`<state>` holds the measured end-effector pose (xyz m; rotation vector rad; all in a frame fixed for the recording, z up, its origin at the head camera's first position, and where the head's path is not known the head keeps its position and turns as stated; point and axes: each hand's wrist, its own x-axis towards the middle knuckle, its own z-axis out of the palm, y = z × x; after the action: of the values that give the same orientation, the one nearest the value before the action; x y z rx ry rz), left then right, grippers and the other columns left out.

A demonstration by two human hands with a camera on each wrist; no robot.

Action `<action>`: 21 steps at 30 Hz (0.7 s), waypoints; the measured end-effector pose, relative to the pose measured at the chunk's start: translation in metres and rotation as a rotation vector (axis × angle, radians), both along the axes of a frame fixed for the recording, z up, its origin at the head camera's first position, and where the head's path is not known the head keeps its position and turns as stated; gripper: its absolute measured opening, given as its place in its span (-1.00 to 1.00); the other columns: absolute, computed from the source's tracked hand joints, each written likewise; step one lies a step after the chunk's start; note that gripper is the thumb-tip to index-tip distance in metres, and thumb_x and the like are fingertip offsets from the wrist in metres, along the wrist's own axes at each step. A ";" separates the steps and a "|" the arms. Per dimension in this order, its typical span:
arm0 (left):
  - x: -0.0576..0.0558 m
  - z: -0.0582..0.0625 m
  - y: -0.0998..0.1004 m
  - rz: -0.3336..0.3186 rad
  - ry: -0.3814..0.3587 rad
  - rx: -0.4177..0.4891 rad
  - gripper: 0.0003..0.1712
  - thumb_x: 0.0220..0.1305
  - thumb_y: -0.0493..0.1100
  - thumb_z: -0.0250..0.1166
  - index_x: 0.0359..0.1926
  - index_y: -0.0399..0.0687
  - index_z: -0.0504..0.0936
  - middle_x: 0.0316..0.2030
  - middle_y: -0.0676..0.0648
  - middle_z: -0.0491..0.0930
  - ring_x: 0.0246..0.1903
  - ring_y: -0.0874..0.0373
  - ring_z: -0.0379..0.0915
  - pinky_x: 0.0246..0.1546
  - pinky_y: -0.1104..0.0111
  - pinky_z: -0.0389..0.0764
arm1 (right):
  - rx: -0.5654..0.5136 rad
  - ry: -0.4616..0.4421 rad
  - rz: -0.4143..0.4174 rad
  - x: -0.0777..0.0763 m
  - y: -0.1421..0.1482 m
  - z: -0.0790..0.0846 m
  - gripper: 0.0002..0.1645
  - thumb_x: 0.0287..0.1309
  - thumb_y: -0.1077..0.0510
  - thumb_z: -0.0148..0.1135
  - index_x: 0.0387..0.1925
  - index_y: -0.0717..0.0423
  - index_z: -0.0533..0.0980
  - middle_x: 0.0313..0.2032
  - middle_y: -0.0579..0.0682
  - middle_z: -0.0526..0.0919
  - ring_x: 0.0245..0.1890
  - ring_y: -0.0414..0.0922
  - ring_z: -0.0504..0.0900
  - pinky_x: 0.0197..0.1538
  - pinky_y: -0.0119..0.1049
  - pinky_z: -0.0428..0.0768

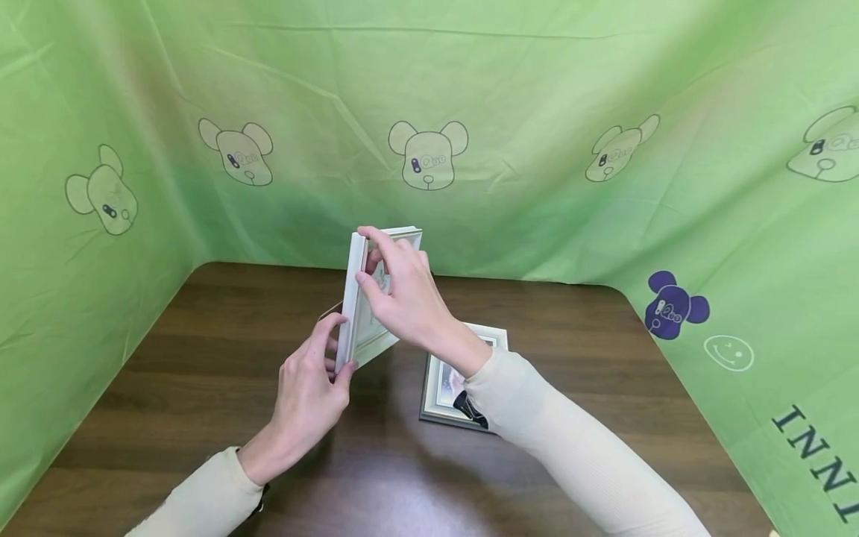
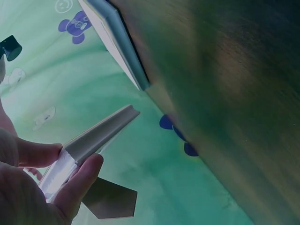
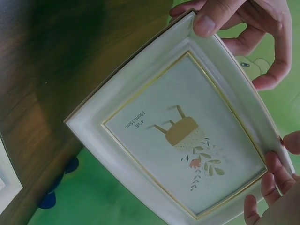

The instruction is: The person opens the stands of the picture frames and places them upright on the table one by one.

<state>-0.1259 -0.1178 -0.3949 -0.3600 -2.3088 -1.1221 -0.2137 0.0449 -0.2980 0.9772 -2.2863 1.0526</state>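
Both hands hold a white picture frame (image 1: 350, 298) up above the table, tilted and seen nearly edge-on in the head view. My left hand (image 1: 309, 380) grips its lower left corner, thumb on the front and fingers behind. Higher on the same side, my right hand (image 1: 409, 298) pinches the edge near the upper corner. The right wrist view shows the frame's front (image 3: 157, 133) with a thin gold inner line and a printed card (image 3: 183, 131) of a stool and flowers. A dark stand flap (image 2: 112, 201) sticks out behind it in the left wrist view.
A second picture frame (image 1: 432, 399), white with a dark outer edge, lies on the brown wooden table (image 1: 221, 388), partly hidden by the right forearm. Green cloth (image 1: 510, 74) with bear-head prints surrounds the table at the back and sides.
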 end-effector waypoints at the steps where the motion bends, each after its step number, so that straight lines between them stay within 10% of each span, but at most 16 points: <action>1: 0.000 0.000 0.000 0.000 -0.003 0.005 -0.16 0.01 -0.51 0.55 0.30 0.01 0.46 -0.30 -0.08 0.68 -0.51 0.18 0.70 -0.40 0.19 0.73 | 0.006 0.005 -0.001 0.000 0.000 0.000 -0.36 0.33 0.25 0.31 0.41 0.20 0.42 -0.26 -0.13 0.61 -0.22 -0.08 0.41 0.00 -0.12 0.27; 21: -0.001 -0.004 -0.011 -0.008 -0.063 0.132 -0.22 0.03 -0.50 0.55 0.25 0.03 0.52 -0.31 -0.02 0.68 -0.48 0.27 0.69 -0.39 0.33 0.74 | 0.080 0.067 0.023 -0.004 -0.007 -0.002 -0.23 0.31 0.25 0.29 0.51 0.20 0.33 -0.20 -0.10 0.61 -0.13 -0.08 0.45 0.09 -0.05 0.33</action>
<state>-0.1273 -0.1288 -0.3990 -0.2881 -2.2740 -1.2993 -0.2179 0.0379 -0.2999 1.0563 -2.2832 0.9288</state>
